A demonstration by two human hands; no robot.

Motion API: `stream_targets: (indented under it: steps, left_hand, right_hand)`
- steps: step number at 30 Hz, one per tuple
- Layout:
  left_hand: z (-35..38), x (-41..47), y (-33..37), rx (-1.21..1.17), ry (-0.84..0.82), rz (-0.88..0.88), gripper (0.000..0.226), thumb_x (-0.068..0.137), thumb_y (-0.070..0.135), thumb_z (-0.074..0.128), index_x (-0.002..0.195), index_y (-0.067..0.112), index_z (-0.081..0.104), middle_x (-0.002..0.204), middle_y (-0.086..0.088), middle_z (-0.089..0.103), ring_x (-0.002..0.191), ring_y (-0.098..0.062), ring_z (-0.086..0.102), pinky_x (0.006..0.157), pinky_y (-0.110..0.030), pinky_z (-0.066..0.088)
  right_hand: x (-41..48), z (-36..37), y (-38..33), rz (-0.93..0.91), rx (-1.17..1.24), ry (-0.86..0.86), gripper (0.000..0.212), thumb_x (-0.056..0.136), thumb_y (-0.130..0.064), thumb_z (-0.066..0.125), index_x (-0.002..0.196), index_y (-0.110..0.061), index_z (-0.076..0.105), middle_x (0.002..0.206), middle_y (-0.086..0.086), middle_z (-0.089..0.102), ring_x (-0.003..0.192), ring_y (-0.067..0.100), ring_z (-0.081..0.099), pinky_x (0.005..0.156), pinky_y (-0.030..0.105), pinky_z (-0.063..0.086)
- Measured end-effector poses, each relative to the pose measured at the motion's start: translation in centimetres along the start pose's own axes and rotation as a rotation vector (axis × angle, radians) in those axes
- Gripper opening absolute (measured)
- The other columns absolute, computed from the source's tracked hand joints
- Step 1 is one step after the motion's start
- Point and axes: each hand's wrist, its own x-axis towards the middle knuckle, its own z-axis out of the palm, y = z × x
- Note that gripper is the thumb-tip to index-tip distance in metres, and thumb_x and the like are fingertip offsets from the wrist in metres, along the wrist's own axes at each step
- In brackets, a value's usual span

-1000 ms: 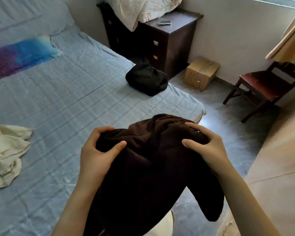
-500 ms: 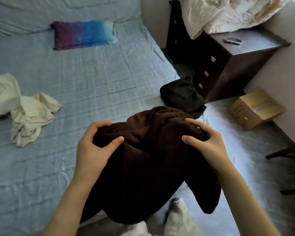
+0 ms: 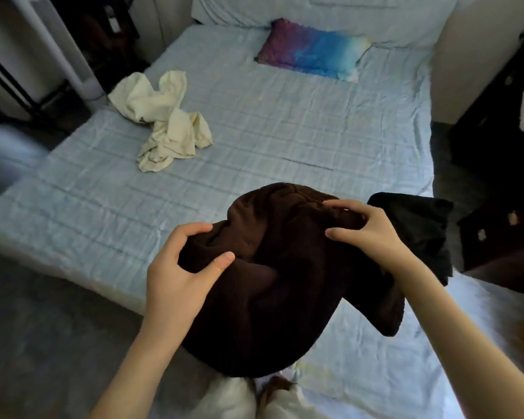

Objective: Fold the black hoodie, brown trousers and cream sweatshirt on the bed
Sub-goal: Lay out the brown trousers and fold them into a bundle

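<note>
Over the foot of the bed [image 3: 270,140], both hands are closed on the bunched brown trousers [image 3: 282,276]: left hand [image 3: 179,273], right hand [image 3: 372,234]. No writing I can read. Light blue sheet, rainbow pillow [image 3: 312,51]. View has swung left since earlier; cream sweatshirt [image 3: 167,122] now far left, black hoodie [image 3: 418,228] at right edge.

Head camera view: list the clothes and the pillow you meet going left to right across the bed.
cream sweatshirt → brown trousers, held in the left hand and right hand → black hoodie. The colourful pillow overlaps the trousers' span, so its place is unclear.
</note>
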Motion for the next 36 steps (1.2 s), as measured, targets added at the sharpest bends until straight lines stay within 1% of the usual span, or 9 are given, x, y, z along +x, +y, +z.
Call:
stream_targets:
  steps: [4, 7, 10, 14, 16, 20, 23, 29, 36]
  left_hand:
    - [2.1, -0.9, -1.1, -0.032, 0.064, -0.061, 0.039, 0.073, 0.033, 0.083, 0.105, 0.043, 0.063, 0.108, 0.025, 0.066, 0.106, 0.005, 0.06, 0.087, -0.013, 0.048]
    - [5.1, -0.1, -4.0, -0.07, 0.042, -0.184, 0.038, 0.076, 0.032, 0.082, 0.106, 0.043, 0.062, 0.109, 0.029, 0.065, 0.107, 0.008, 0.058, 0.086, -0.003, 0.043]
    - [8.5, 1.2, -8.2, -0.091, -0.025, -0.344, 0.037, 0.079, 0.028, 0.08, 0.11, 0.038, 0.062, 0.107, 0.024, 0.066, 0.107, 0.002, 0.06, 0.09, -0.014, 0.048]
    - [10.8, 2.1, -13.3, -0.079, -0.17, -0.422, 0.038, 0.081, 0.031, 0.079, 0.113, 0.038, 0.06, 0.108, 0.024, 0.065, 0.104, 0.009, 0.058, 0.088, -0.013, 0.047]
    - [10.6, 2.5, -15.8, -0.048, -0.35, -0.461, 0.042, 0.083, 0.03, 0.077, 0.119, 0.038, 0.056, 0.11, 0.021, 0.064, 0.105, 0.009, 0.058, 0.085, -0.009, 0.046]
    - [9.5, 5.5, -19.3, 0.026, -0.959, -0.634, 0.056, 0.089, 0.043, 0.066, 0.137, 0.045, 0.037, 0.112, 0.006, 0.065, 0.101, -0.002, 0.062, 0.087, -0.019, 0.05]
    - [9.5, 10.0, -21.1, 0.209, -1.132, -0.546, 0.06, 0.089, 0.045, 0.065, 0.142, 0.043, 0.037, 0.1, 0.013, 0.067, 0.094, 0.003, 0.062, 0.076, -0.013, 0.043]
    - [12.2, 21.2, -21.2, -0.03, -0.762, -0.35, 0.04, 0.087, 0.021, 0.074, 0.122, 0.031, 0.055, 0.127, 0.001, 0.06, 0.106, -0.011, 0.06, 0.093, -0.024, 0.047]
    - [18.1, 24.2, -19.9, -0.172, -1.142, -0.622, 0.119, 0.055, 0.094, 0.055, 0.154, 0.035, 0.025, 0.16, 0.012, 0.024, 0.147, -0.006, 0.019, 0.121, -0.037, 0.011]
  right_hand:
    - [5.8, -1.3, 0.6, -0.043, -0.122, -0.175, 0.046, 0.075, -0.012, 0.085, 0.111, -0.039, 0.074, 0.12, -0.018, 0.069, 0.113, -0.001, 0.063, 0.093, 0.012, 0.05]
    - [9.8, 0.3, 3.8, -0.02, -0.186, -0.209, 0.045, 0.073, -0.008, 0.085, 0.109, -0.033, 0.076, 0.119, -0.012, 0.068, 0.113, 0.002, 0.062, 0.1, 0.023, 0.049]
    - [12.0, 3.7, 8.7, 0.026, -0.271, -0.198, 0.044, 0.072, 0.0, 0.082, 0.109, -0.024, 0.076, 0.131, 0.004, 0.059, 0.123, 0.015, 0.054, 0.111, 0.036, 0.042]
    - [13.7, 6.2, 13.6, 0.048, -0.313, -0.164, 0.05, 0.07, 0.0, 0.079, 0.103, -0.037, 0.075, 0.139, -0.002, 0.046, 0.128, 0.016, 0.05, 0.108, 0.028, 0.042]
    - [14.3, 6.5, 14.8, 0.007, -0.391, -0.225, 0.057, 0.069, -0.001, 0.077, 0.104, -0.045, 0.071, 0.136, -0.008, 0.046, 0.121, 0.013, 0.052, 0.095, 0.011, 0.041]
    - [14.6, 8.3, 16.8, -0.014, -0.689, -0.25, 0.063, 0.071, 0.007, 0.067, 0.121, -0.032, 0.069, 0.141, -0.002, 0.047, 0.115, 0.026, 0.055, 0.093, 0.02, 0.037]
    - [14.1, 9.6, 16.8, 0.133, -0.377, -0.078, 0.066, 0.066, 0.017, 0.067, 0.11, -0.031, 0.072, 0.125, -0.006, 0.054, 0.116, 0.018, 0.058, 0.087, 0.003, 0.039]
    - [11.2, 7.7, 12.1, 0.229, 0.122, -0.012, 0.067, 0.061, 0.017, 0.081, 0.106, -0.032, 0.078, 0.128, -0.017, 0.063, 0.121, 0.004, 0.06, 0.088, 0.014, 0.051]
    - [6.6, 5.0, 7.2, 0.125, 0.373, -0.07, 0.053, 0.056, 0.003, 0.083, 0.102, -0.023, 0.078, 0.128, -0.011, 0.062, 0.125, 0.015, 0.059, 0.093, 0.028, 0.055]
